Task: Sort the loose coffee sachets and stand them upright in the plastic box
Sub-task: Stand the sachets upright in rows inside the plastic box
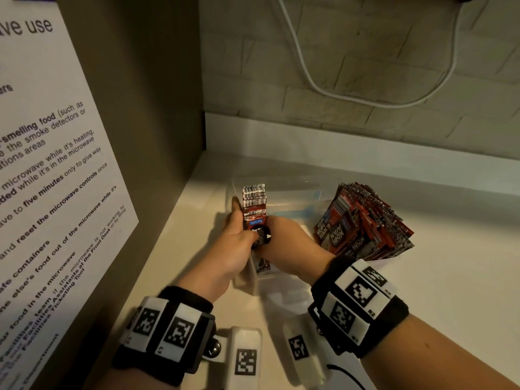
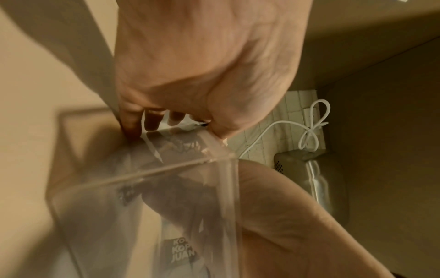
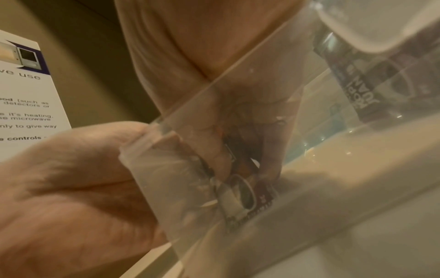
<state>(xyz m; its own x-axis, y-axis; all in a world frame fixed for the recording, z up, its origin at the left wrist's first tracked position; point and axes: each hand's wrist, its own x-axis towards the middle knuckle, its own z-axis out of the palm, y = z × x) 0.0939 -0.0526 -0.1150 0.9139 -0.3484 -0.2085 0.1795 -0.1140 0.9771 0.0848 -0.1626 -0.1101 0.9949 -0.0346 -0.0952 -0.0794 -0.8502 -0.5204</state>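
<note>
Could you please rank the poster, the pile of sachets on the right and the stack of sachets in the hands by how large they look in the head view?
1. Poster, though it is nearest the camera.
2. Pile of sachets.
3. Stack of sachets, partly hidden by both hands.

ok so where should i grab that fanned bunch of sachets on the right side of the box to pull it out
Take the fanned bunch of sachets by its upper barcode ends, coming down from above. Those ends splay up above the clear plastic box, while the lower ends sit behind its wall. Probably pinch across the flat faces so the fan closes together.
</note>
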